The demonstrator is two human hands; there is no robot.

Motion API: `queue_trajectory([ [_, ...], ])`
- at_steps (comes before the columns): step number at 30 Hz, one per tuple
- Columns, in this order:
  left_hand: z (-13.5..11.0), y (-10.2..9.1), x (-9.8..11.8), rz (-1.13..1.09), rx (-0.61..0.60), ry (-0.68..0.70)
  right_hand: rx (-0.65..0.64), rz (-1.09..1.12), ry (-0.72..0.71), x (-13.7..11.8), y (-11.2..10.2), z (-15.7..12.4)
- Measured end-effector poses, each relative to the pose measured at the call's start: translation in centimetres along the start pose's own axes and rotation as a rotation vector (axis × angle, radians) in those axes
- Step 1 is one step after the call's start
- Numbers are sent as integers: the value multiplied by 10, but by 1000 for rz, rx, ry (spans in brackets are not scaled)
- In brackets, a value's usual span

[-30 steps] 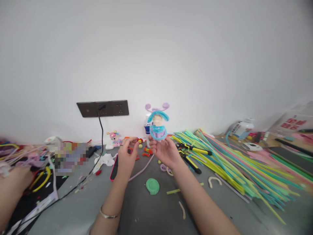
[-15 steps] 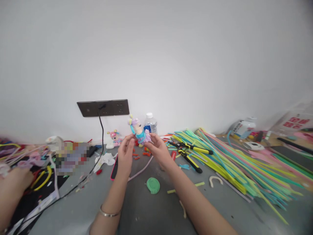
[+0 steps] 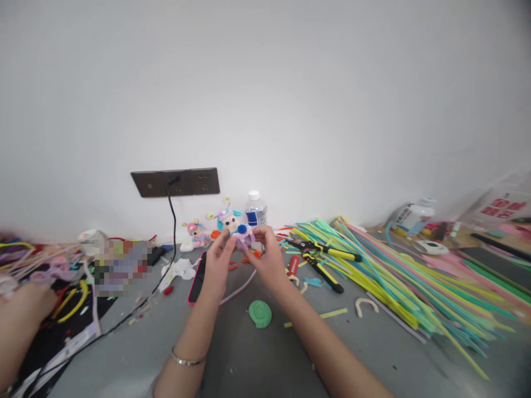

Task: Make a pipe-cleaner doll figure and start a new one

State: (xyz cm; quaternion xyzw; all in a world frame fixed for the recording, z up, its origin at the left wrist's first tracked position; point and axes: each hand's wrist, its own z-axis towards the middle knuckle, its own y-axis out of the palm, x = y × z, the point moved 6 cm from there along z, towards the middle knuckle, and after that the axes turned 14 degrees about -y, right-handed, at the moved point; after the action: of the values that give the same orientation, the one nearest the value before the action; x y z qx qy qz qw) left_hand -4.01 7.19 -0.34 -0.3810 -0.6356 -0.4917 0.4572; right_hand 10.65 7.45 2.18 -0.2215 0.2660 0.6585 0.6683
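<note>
Grey table (image 3: 136, 354) is packed at the back, and the bare strip up front presumably gives the forearms room. Big fanned bundle of pipe cleaners (image 3: 398, 276) on the right, likely there for easy grabbing. Yellow-and-black handled pliers (image 3: 321, 258) lie splayed just beside it. Left hand (image 3: 218, 260) and right hand (image 3: 265, 260) pinch 1 fuzzy figurine (image 3: 230, 222) low down, raised before the water bottle (image 3: 255, 207), probably so its face and 2 curly antennae don't get squashed. Green coiled disc (image 3: 260, 314) sits nearer, untouched.

I'm standing in a craft workspace: colourful craft stems (image 3: 394, 293) fan across the worktop (image 3: 249, 365) right of the right hand (image 3: 267, 258), with yellow-handled pliers (image 3: 338, 254) and blue scraps (image 3: 313, 282) nearer it.
</note>
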Motion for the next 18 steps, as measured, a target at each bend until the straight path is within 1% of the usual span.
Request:
queue_trajectory([
  [3, -2, 0, 6, 33, 7, 49, -6, 45, 48, 3, 1, 0],
  [6, -6, 1, 14, 66, 9, 110, -8, 178, 156, 11, 5, -2],
  [9, -7, 1, 17, 72, -1, 114, 5, 236, 213, 17, 7, -4],
  [11, -6, 1, 15, 59, -9, 96, 16, 209, 186, 16, 5, -3],
  [16, 0, -1, 4, -17, -6, 37, 23, 23, 31, 1, -3, 1],
  [18, 2, -2, 1, -25, -11, 23, 25, -8, 3, -2, -5, 2],
])
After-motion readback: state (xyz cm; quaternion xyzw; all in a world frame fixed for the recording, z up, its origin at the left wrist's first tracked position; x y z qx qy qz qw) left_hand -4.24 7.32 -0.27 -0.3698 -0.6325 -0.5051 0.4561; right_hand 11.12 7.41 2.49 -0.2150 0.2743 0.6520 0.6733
